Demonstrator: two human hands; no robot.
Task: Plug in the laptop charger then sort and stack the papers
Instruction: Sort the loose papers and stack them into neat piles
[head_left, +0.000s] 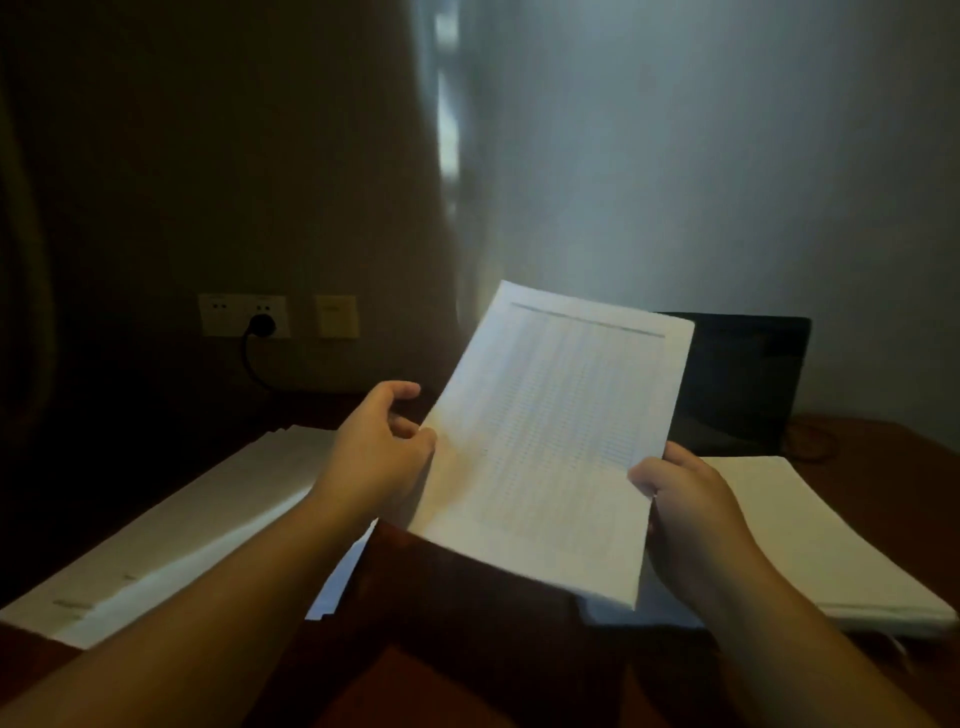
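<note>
You hold a white printed sheet with a faint table (550, 441) tilted above the dark reddish-brown wooden desk (467, 623): your left hand (379, 452) pinches its left edge, your right hand (680, 509) grips its lower right edge. Two white paper stacks lie below, one left (171, 530), one right (810, 545). The black laptop (737, 379) stands open behind. One black plug (263, 325) sits in the cream wall socket (244, 314).

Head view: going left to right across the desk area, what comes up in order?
Left paper stack → wall plug → left hand → held sheets → right hand → right paper stack.
</note>
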